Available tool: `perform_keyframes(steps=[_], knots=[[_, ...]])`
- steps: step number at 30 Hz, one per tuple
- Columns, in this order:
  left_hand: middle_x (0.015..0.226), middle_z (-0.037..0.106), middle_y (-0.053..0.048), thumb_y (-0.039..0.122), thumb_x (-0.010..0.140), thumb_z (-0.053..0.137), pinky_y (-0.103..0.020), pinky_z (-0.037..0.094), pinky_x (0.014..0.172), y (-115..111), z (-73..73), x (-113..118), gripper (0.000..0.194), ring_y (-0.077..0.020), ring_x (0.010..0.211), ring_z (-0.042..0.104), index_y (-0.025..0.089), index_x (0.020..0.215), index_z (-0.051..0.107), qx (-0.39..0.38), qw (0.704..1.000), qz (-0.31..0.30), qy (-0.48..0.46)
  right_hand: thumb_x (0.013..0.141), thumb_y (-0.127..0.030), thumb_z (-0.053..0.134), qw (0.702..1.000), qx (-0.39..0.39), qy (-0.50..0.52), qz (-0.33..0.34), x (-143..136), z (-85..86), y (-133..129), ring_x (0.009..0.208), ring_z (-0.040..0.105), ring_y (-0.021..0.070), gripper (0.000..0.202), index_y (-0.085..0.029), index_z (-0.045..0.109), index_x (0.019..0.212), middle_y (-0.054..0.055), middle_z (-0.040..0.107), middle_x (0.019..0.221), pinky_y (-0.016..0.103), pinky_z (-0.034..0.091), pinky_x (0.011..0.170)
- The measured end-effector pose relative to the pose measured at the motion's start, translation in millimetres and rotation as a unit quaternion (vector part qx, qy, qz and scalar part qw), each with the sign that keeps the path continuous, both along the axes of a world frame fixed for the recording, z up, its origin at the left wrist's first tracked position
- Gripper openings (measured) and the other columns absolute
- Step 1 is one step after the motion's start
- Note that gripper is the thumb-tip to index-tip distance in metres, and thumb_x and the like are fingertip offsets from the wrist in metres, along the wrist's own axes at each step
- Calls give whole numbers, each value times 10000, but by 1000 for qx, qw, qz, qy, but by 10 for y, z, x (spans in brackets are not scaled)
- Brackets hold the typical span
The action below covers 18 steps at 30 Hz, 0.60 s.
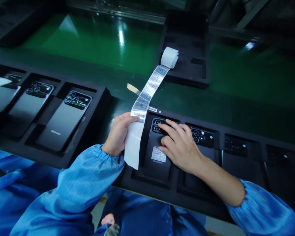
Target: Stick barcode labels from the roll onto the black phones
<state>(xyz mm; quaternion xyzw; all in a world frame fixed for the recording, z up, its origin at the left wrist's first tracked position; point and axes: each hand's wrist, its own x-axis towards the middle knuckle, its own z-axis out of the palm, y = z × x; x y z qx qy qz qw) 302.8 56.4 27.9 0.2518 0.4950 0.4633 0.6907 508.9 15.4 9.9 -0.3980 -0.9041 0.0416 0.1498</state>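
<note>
My left hand (118, 134) grips a long strip of white printed labels (147, 90) whose far end is still rolled (169, 57) on an empty black tray. My right hand (179, 144) lies flat on a black phone (156, 160) lying back-up in a black foam tray (149, 183). The thumb presses beside a white label (158, 154) stuck on that phone. Another phone (203, 137) sits in the slot to the right, partly under my right hand.
A second foam tray (98, 98) at the left holds three phones (64, 121) back-up. An empty black tray (186, 49) stands on the green conveyor belt (100, 49) behind. More phone slots (236, 147) run off to the right. Blue sleeves fill the lower edge.
</note>
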Motion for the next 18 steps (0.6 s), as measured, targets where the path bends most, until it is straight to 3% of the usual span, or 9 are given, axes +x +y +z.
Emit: perform_keyframes(steps=[2,4,7,9,12,18], knots=[[602,638,-38,176,673,637,-162,454,480,-7,1,1,147,-115,497,561,116,800,681,-1,1000,4,-2,978,-223,400,1000,6,10,-13,2,-5,28,1246,372,299,229,-133,588,883,158,482,1283,448,325,923],[600,639,-37,179,675,635,-169,462,493,-15,-3,-1,136,-119,499,565,117,788,679,1,1000,4,-2,975,-385,418,999,1,4,-32,-23,9,40,1227,382,307,333,-112,574,1084,193,451,1297,452,325,913],[626,648,-39,187,679,636,-176,473,519,-21,-8,-6,151,-120,516,572,115,804,681,7,1000,2,-1,733,-790,523,997,-13,-42,-62,-110,49,24,1234,320,377,924,-93,423,1331,236,359,1355,525,267,944],[624,647,-36,192,677,639,-175,469,519,-18,-4,-6,155,-120,517,571,117,805,682,8,1000,2,1,611,-849,579,994,-22,-76,-81,-171,72,5,1232,294,393,1080,-111,382,1374,232,328,1376,545,234,954],[593,632,-29,190,660,648,-172,456,499,-7,8,0,144,-112,488,549,119,781,680,1,1000,5,10,660,-811,588,991,-24,-101,-86,-215,85,2,1220,292,386,1013,-129,382,1381,220,327,1378,535,226,950],[601,634,-27,201,644,660,-177,459,495,-5,-21,-5,179,-122,505,560,127,806,682,-5,1000,8,12,863,-542,594,992,26,-97,-77,-160,60,115,1110,383,335,564,-194,498,1295,168,445,1287,453,280,850]])
